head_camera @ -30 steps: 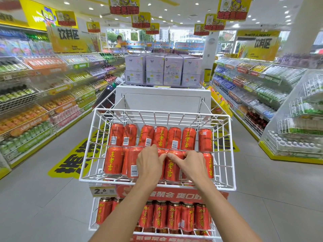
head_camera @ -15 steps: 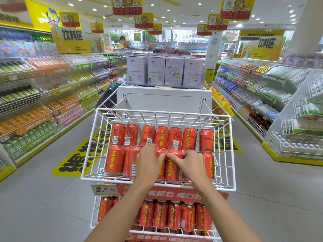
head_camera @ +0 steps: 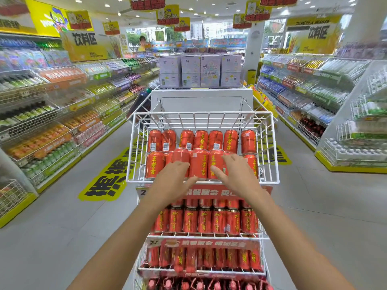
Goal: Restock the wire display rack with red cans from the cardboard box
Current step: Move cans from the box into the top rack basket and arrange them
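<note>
Left hand [head_camera: 174, 181] and right hand [head_camera: 237, 176], fingers extended, grasping nothing, over front-row 王老吉 cans [head_camera: 199, 164] in white wire basket [head_camera: 201, 112].

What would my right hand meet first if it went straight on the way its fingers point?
Probably the front-row red cans in the top wire basket; the right hand may be touching them now.
</note>
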The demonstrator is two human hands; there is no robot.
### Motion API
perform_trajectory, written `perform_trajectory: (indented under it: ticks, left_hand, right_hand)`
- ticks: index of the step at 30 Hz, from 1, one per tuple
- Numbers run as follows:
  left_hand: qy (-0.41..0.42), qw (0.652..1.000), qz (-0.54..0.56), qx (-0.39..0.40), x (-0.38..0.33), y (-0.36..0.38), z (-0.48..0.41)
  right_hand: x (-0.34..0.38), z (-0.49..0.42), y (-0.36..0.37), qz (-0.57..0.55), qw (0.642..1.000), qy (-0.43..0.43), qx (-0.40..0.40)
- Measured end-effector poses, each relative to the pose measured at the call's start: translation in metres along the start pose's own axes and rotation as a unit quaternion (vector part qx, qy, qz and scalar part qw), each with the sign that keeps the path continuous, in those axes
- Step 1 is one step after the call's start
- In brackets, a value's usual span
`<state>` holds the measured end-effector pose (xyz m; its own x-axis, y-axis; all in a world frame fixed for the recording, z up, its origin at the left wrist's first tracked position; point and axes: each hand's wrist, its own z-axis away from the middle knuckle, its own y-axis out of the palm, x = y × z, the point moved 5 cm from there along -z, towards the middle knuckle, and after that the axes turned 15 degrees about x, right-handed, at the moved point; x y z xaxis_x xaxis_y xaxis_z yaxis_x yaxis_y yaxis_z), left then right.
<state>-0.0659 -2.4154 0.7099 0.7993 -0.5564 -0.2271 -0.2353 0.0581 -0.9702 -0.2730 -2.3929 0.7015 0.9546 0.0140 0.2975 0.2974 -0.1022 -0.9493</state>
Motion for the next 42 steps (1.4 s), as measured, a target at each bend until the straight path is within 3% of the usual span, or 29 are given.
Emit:
perform_trajectory:
  ticks: [7,13,20,24,31,36,42]
  left_hand:
    - [0.059,0.997,-0.033,0.042,0.016,0.033,0.103]
    - [0.035,0.997,-0.032,0.059,0.046,0.066,0.178]
    - [0.001,0.997,-0.003,0.073,0.094,0.128,0.226]
    - [-0.041,0.986,0.003,0.160,0.127,0.226,0.254]
    - [-0.092,0.952,0.046,0.289,0.169,0.430,0.310]
    - [-0.084,0.956,0.065,0.273,0.196,0.567,0.315]
    - [-0.098,0.944,0.091,0.303,0.241,0.781,0.295]
  right_hand:
    - [0.062,0.108,0.025,0.077,0.997,0.006,0.025]
    - [0.110,0.167,0.086,0.086,0.993,-0.017,0.080]
    - [0.139,0.172,0.180,0.059,0.988,-0.076,0.121]
    - [0.126,0.188,0.280,0.019,0.984,-0.067,0.161]
    - [0.068,0.252,0.492,-0.006,0.953,-0.011,0.302]
    - [0.018,0.272,0.640,-0.018,0.941,0.015,0.339]
    - [-0.063,0.267,0.845,-0.016,0.924,0.058,0.378]
